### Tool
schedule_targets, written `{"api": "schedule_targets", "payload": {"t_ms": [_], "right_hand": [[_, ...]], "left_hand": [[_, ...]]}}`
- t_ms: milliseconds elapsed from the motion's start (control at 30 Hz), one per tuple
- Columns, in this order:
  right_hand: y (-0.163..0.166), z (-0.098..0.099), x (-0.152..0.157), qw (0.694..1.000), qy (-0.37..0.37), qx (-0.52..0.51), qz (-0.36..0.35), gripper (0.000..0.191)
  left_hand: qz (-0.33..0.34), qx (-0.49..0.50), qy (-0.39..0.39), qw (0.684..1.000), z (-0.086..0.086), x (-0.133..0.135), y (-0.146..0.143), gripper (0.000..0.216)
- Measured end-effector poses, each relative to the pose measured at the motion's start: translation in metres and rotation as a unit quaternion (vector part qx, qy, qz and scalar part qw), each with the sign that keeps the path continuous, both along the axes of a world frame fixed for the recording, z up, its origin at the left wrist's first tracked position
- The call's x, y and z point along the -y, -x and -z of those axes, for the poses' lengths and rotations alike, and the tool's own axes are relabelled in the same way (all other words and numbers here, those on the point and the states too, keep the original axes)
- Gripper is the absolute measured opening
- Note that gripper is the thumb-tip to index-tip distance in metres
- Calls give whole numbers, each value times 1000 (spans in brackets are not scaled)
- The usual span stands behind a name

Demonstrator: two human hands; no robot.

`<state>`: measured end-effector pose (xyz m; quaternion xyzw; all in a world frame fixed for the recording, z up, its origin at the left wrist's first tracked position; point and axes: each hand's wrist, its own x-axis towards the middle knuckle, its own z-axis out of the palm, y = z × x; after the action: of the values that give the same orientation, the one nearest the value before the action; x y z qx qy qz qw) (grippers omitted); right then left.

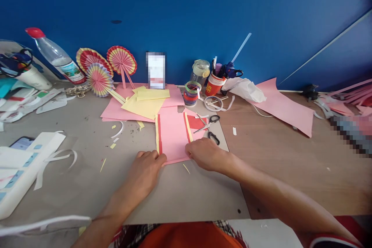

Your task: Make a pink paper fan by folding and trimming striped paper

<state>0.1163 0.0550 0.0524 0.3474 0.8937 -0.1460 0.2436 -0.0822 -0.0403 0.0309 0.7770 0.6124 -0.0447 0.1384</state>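
A sheet of pink paper (173, 135) lies in front of me, with red and yellow strips along both its sides. My left hand (148, 168) is closed on the sheet's near left corner, fingers curled. At the near right corner, my right hand (207, 154) grips the same sheet, thumb and fingers together. The near edge between them looks turned up in a narrow fold. Just beyond my right hand lie open scissors (209, 127) with black handles, partly over a piece of red paper (194, 123).
Behind the sheet are yellow papers (145, 104), folded paper fans (121, 61), a propped phone (156, 70) and a red cup (214, 86) of tools. A tape roll (213, 103) sits near the cup. Left stands a power strip (26, 170); right lies another pink sheet (286, 108).
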Motion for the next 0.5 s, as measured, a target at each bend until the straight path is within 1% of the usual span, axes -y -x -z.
{"api": "schedule_targets", "payload": {"t_ms": [167, 300, 500], "right_hand": [[2, 0, -3, 1000, -5, -2, -9, 27], [5, -2, -6, 1000, 0, 12, -4, 26], [10, -6, -9, 1000, 6, 26, -2, 29]], "left_hand": [[4, -19, 5, 1000, 1, -2, 0, 34], [7, -43, 16, 999, 0, -2, -1, 38], [6, -80, 33, 996, -6, -4, -6, 40]]}}
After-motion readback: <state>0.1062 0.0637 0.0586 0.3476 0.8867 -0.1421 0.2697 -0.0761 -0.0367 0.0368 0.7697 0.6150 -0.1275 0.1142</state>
